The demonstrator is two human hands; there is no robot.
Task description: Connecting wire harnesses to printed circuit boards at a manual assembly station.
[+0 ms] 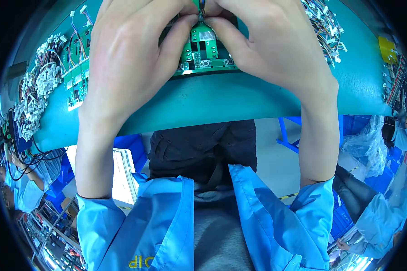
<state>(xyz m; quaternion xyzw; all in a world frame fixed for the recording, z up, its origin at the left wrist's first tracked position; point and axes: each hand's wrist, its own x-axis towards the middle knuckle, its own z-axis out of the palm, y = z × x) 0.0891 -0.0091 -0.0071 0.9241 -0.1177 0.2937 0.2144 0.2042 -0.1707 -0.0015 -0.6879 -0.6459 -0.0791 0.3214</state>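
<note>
Plainly, the green circuit board lies on the teal worktop between the left hand and the right hand, just below their thumb tips, its far part hidden behind them. The thumbs meet on either side of a thin dark cable; with most fingers out of sight, I cannot tell whether either grip is pinched closed. White-plugged wires lie in a heap at far left, near more green boards.

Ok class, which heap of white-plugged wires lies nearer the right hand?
The upper-right wire heap, beside the right hand; the other heap lies far left, past the left hand.
</note>
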